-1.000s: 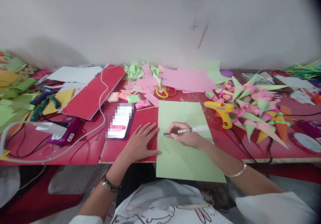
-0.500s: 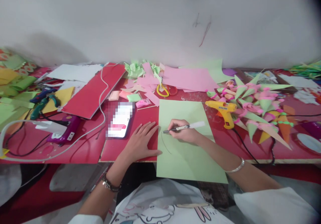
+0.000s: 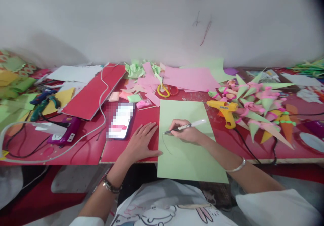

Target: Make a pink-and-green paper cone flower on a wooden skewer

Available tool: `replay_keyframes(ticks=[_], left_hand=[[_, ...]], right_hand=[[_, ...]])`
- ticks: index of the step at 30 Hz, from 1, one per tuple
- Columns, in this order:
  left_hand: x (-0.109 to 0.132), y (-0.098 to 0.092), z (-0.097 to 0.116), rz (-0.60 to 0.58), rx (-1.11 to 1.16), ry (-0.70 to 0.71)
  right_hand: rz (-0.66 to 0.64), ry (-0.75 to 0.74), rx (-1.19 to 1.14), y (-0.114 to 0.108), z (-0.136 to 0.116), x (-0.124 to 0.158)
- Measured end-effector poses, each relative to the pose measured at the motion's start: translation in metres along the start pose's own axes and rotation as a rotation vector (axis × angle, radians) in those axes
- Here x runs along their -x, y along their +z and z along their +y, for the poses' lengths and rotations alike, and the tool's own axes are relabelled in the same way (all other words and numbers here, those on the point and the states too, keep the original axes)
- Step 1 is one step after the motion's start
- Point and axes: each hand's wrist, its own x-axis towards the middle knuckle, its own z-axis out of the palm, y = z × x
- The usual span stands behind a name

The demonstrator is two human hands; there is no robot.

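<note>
A light green sheet of paper (image 3: 189, 161) lies before me, its near end hanging past the table's front edge. My right hand (image 3: 186, 131) rests on it, closed around a pen (image 3: 183, 127) whose tip is at the sheet's left side. A thin curved line runs down the paper from near that tip. Fingers spread, my left hand (image 3: 141, 141) lies flat on the red table with its thumb at the sheet's left edge. Left of that hand is a phone (image 3: 123, 121) with a lit, blurred screen.
A yellow glue gun (image 3: 225, 111) and a pile of pink and green paper cones (image 3: 260, 104) lie to the right. Scissors (image 3: 164, 91) and pink paper (image 3: 189, 77) are behind the sheet. At left are a red board (image 3: 88, 97), a white cable and a purple power strip (image 3: 66, 131).
Almost nothing differs. The pen tip stays near the top of the curved line, and the whole view has shifted very slightly.
</note>
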Motion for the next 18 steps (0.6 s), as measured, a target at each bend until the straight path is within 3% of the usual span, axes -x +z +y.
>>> replay_keyframes(ticks=[7, 15, 18], left_hand=[[0.001, 0.001, -0.002, 0.004, 0.011, 0.004], [0.001, 0.000, -0.001, -0.003, 0.006, 0.005], [0.000, -0.001, -0.001, -0.014, 0.001, -0.001]], right_hand=[[-0.009, -0.002, 0.011, -0.001, 0.000, -0.005], [0.148, -0.034, 0.020, -0.014, 0.003, -0.030], [0.107, -0.031, 0.004, -0.014, 0.000, -0.027]])
